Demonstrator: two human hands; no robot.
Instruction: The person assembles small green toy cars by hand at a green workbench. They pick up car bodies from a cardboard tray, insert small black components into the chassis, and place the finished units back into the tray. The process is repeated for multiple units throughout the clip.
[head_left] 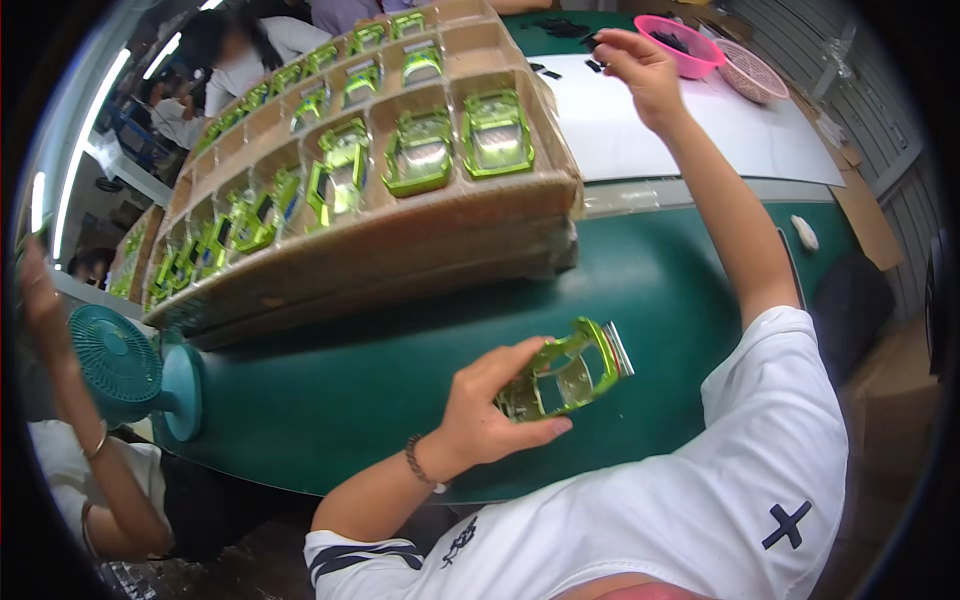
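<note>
The left hand (pixel 485 405) grips a green plastic frame (pixel 573 384) in its fingers above the near counter (pixel 330 420). Far right, the right hand (pixel 645 78) curls its fingers near small black pieces (pixel 552 74); whether gripping one, I cannot tell.

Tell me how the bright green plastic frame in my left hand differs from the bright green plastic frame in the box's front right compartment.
Your left hand grips the held frame over the dark green table; the boxed frame sits in the brown cardboard box. The held frame shows a silvery strip at its right end; none plainly shows on the boxed frame. Both are bright green with open middles.
</note>
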